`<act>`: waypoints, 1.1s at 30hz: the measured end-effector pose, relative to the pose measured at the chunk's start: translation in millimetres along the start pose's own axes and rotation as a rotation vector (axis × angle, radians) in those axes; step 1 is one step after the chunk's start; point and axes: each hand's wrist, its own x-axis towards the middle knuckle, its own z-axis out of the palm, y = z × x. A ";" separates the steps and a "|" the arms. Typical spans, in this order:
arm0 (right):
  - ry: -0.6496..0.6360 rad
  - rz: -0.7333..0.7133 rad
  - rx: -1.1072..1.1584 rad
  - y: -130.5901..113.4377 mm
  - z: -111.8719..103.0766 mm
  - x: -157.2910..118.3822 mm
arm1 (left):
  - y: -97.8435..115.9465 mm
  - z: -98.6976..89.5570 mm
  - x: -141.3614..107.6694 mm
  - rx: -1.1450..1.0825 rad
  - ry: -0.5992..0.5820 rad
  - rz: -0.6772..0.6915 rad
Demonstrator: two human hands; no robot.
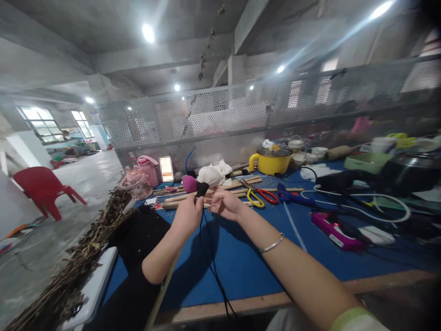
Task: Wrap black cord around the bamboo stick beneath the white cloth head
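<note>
Near the middle of the blue table, my left hand [191,208] is closed around a small black bundle [202,189] held upright. Thin black cords [211,262] hang from it down past the table's front edge. My right hand [223,203] is just to the right of the bundle, its fingers bent toward it; whether the fingertips hold a cord is too small to tell. Behind the hands are a purple ball [189,184] and a white cloth bundle [211,175]. Wooden sticks [175,200] lie behind the hands.
Yellow-handled scissors [255,198], red-handled scissors [268,196] and a blue glue gun [292,195] lie right of the hands. Farther right is a purple power strip [339,231]. A yellow pot [274,162] stands behind. Dried stems [86,248] line the left side.
</note>
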 end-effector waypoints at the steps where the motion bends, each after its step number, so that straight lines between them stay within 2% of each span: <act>1: -0.053 0.047 0.066 2.1 0.1 -0.3 | 0.2 2.2 0.2 0.007 -0.003 -0.016; 4: -0.107 0.139 0.171 10.8 3.2 -1.4 | 0.3 8.1 -0.6 0.036 -0.020 -0.036; 10: 0.047 0.257 0.003 19.0 1.6 2.4 | -4.3 13.0 0.3 0.032 0.032 -0.035; 13: 0.112 0.253 -0.033 16.2 -0.1 -1.0 | -7.9 12.9 1.3 -0.004 0.043 -0.011; 16: 0.111 0.133 -0.022 14.0 0.7 -7.5 | -10.1 12.7 0.3 -0.180 -0.043 -0.055; 19: 0.056 0.001 0.007 14.4 0.8 -12.8 | -9.0 13.7 -4.1 -0.533 -0.207 -0.170; 23: 0.071 -0.041 -0.032 16.9 -2.9 -15.9 | -5.6 18.1 -11.4 -0.895 -0.293 -0.269; 27: 0.048 0.008 0.004 19.2 -6.8 -15.1 | -6.3 22.1 -16.1 -1.021 -0.255 -0.312; 31: -0.113 0.053 0.026 21.8 -8.6 -13.8 | -9.5 22.1 -21.5 -1.078 -0.268 -0.280; 33: -0.162 0.046 0.025 24.3 -10.1 -13.5 | -11.8 22.1 -24.2 -1.079 -0.303 -0.321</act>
